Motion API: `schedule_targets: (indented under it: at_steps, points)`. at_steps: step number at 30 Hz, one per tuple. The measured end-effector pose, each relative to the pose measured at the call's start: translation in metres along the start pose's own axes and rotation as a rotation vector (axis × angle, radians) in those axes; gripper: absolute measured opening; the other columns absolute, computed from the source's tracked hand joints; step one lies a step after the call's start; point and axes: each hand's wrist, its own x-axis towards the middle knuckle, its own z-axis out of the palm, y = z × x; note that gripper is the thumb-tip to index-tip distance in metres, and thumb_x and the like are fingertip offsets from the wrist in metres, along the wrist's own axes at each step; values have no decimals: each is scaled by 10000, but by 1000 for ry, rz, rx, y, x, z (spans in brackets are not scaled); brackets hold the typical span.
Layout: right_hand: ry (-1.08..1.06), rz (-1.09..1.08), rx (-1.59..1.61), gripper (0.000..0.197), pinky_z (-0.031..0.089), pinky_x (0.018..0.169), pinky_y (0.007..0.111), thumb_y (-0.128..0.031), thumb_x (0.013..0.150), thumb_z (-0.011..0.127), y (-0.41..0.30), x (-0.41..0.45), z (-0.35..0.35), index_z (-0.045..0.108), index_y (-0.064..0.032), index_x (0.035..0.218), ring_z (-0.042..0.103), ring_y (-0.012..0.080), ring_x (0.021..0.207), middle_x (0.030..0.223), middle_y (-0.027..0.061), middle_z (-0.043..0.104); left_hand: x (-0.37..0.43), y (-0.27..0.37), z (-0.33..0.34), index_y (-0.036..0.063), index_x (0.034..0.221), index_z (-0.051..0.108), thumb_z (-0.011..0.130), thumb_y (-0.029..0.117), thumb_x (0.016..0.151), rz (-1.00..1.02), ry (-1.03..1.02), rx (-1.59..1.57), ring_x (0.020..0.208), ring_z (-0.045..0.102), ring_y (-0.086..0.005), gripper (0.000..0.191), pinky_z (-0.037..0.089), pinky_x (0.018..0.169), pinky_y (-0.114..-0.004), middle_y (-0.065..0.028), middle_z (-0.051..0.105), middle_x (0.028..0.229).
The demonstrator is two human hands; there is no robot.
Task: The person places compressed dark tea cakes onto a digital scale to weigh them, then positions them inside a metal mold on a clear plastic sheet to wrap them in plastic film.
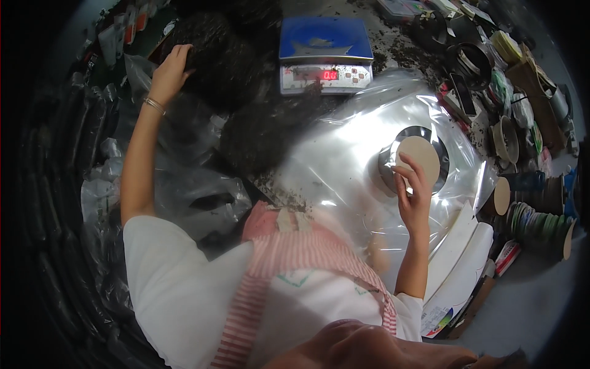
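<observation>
My left hand (pixel 173 69) reaches to the upper left, thumb and fingers apart, at the edge of a dark, clumpy, shredded-looking mass (pixel 207 46). What the mass is made of cannot be made out. My right hand (pixel 415 191) is at the right, its fingertips over the near left edge of a round beige disc (pixel 421 157). Whether they grip the disc is unclear. Beneath the disc shows a dark, shiny ring (pixel 441 143), amid a wide sheet of clear plastic film (pixel 332 157). Beyond the film stands a digital scale (pixel 326 55) with a blue top and a lit red display.
Clear plastic bags (pixel 198 189) lie below my left arm. Dark filled packages (pixel 50 221) line the far left. At the right are a phone (pixel 463 94), tape rolls (pixel 469 64), a spool (pixel 532 223) and a white roll (pixel 461 276). Dark crumbs (pixel 405 48) litter the table.
</observation>
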Motion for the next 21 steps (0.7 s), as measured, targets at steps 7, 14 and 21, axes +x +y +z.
schedule_targets:
  at_steps: [7, 14, 21]
  points:
    - [-12, 19, 120, 141, 551, 709, 290, 22, 879, 634, -7, -4, 6, 681, -29, 1001, 639, 237, 1023, 1195, 98, 632, -2, 11, -6, 82, 1319, 482, 716, 127, 830, 190, 327, 360, 1076, 575, -292, 544, 490, 874, -404, -122, 566, 1227]
    - [78, 98, 145, 163, 533, 794, 298, 31, 893, 609, -11, -13, -3, 678, -20, 1032, 638, 223, 1048, 1172, 109, 642, 26, 44, -69, 56, 1378, 488, 564, -15, 875, 191, 745, 159, 1160, 594, -261, 513, 511, 914, -338, -132, 572, 1325]
    - [-88, 105, 236, 151, 485, 910, 339, -30, 905, 611, -36, -5, 41, 674, -37, 1043, 631, 258, 1073, 1181, 115, 644, 109, 197, 22, 138, 1112, 615, 597, 112, 867, 414, 688, 61, 881, 669, -209, 247, 554, 706, -295, -43, 651, 1021]
